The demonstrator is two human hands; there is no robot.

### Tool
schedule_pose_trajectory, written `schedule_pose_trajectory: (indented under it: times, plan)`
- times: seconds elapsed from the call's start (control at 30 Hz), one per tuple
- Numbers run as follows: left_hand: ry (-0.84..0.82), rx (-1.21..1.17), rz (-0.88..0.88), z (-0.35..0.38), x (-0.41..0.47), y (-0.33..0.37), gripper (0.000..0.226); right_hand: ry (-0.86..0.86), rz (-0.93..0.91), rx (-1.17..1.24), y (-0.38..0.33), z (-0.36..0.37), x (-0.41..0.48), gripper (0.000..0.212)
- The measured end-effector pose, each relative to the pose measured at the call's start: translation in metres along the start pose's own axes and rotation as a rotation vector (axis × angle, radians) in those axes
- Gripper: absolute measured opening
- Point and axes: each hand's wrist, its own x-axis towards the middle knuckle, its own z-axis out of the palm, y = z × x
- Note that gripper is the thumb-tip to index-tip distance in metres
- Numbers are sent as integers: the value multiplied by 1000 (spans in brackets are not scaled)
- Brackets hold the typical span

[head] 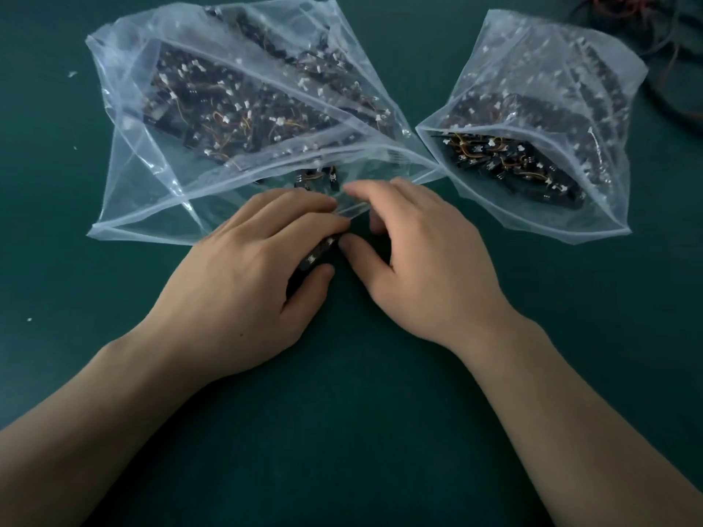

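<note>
Your forearms lie on the dark green table mat. Your left hand grips a small black circuit module, fingers curled over it and thumb beneath. Your right hand is relaxed, with its thumb tip at the module's far end and its fingertips on the lip of the large clear zip bag. A few loose modules sit just inside that bag's mouth, ahead of the wired heap deeper in. To the right, touching its corner, stands a smaller zip bag of the same parts. Tangled cables lie at the far right.
</note>
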Motion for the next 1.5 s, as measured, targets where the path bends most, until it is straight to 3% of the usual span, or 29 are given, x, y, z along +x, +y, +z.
schedule_pose_trajectory:
  times: [0.23, 0.43, 0.57, 0.93, 1.23, 1.5]
  plan:
    - [-14, 113, -293, -1, -3, 6, 71, -2, -16, 37, 0, -2, -3, 31]
    - [34, 37, -180, -2, -3, 1, 47, 83, -45, 28, 4, 0, -7, 36]
    - [99, -18, -80, 1, -4, -1, 32, -3, -74, -22, 4, 0, -8, 50]
    - [156, -134, -29, 2, -2, -7, 24, 23, -65, 154, 5, -2, -7, 8]
    - [131, -146, -24, 2, 0, -9, 28, 10, -13, 282, 4, -5, -6, 6]
    - [138, -136, -1, 2, 0, -7, 15, 10, -9, 308, 5, -5, -6, 7]
